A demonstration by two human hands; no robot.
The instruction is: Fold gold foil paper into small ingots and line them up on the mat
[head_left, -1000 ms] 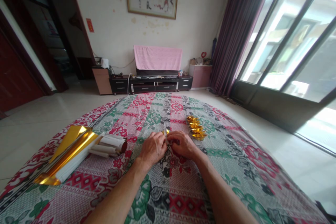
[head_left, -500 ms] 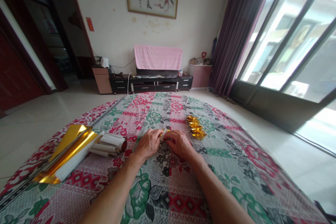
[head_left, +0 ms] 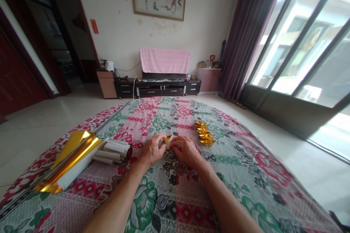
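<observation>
Between my two hands, low over the table, is a small piece of gold foil paper (head_left: pixel 169 140) with a white underside, partly folded. My left hand (head_left: pixel 154 148) pinches its left end between thumb and fingers. On the other end, the bent fingers of my right hand (head_left: pixel 185 148) close over the white part and hide some of it. Just right of my right hand lies a row of folded gold paper ingots (head_left: pixel 203 133), nested against one another. Left of my left hand are several rolled white-backed paper tubes (head_left: pixel 113 150).
Gold foil sheets (head_left: pixel 79 156), partly curled, lie at the table's left. A patterned floral cloth (head_left: pixel 191 189) covers the round table. Beyond stand a black TV cabinet (head_left: pixel 161 89) and a television under a pink towel (head_left: pixel 164 60). Glass doors (head_left: pixel 300 43) are on the right.
My left hand has shifted slightly left, and more of the gold paper shows between the hands. My right hand is nearly in the same place.
</observation>
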